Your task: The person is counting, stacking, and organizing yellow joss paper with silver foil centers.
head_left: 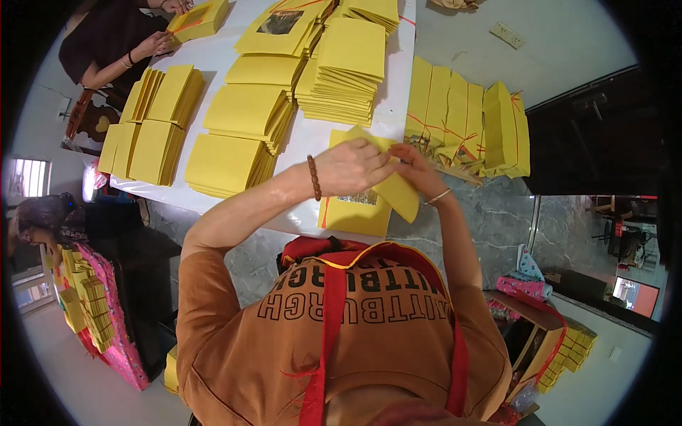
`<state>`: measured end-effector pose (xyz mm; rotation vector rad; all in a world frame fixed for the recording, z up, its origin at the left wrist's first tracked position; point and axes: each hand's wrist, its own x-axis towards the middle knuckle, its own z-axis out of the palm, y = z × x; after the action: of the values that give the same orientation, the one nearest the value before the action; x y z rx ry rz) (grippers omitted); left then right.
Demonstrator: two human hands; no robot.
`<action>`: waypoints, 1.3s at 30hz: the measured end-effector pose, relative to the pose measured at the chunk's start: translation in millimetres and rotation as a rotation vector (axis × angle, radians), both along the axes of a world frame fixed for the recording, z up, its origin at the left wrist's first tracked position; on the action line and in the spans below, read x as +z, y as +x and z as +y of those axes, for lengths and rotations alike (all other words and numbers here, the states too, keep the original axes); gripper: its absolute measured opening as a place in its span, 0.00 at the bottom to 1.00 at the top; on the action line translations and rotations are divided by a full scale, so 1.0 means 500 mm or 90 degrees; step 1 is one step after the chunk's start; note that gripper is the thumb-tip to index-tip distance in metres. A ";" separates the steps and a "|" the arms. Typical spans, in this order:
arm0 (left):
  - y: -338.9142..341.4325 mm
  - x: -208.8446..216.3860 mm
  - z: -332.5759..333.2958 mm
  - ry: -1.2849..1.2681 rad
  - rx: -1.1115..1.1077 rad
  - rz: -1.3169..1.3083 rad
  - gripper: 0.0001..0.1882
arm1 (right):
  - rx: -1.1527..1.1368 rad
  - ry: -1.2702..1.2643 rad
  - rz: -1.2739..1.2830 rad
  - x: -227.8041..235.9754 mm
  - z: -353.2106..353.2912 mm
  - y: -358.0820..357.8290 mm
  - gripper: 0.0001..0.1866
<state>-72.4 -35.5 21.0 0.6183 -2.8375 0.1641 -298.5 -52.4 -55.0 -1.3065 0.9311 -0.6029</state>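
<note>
My left hand, a brown bead bracelet at its wrist, is closed on a yellow folded paper. My right hand pinches the same paper near its upper right edge. The piece is held tilted at the table's near right edge. Under it lies another yellow paper piece with a silvery patch and a red string at its left side. My hands hide part of both pieces.
Stacks of yellow folded paper cover much of the white table. Tied yellow bundles stand beyond its right edge. At the far left, another person's hand touches a yellow box-shaped bundle. A grey floor lies below.
</note>
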 end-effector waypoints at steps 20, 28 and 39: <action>0.148 -0.011 -0.317 0.281 0.469 0.590 0.18 | -0.382 0.092 -0.057 0.087 -0.319 0.250 0.26; 0.099 -0.124 -0.335 0.186 0.493 0.529 0.16 | -0.298 -0.011 -0.063 0.019 -0.377 0.210 0.26; 0.091 -0.097 -0.328 0.224 0.559 0.530 0.23 | -0.389 -0.037 -0.025 -0.005 -0.270 0.147 0.17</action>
<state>-27.0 -199.4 -27.6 1.5323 -1.6602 -0.3733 -225.3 -187.4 -57.5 -1.0455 1.2974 -1.1269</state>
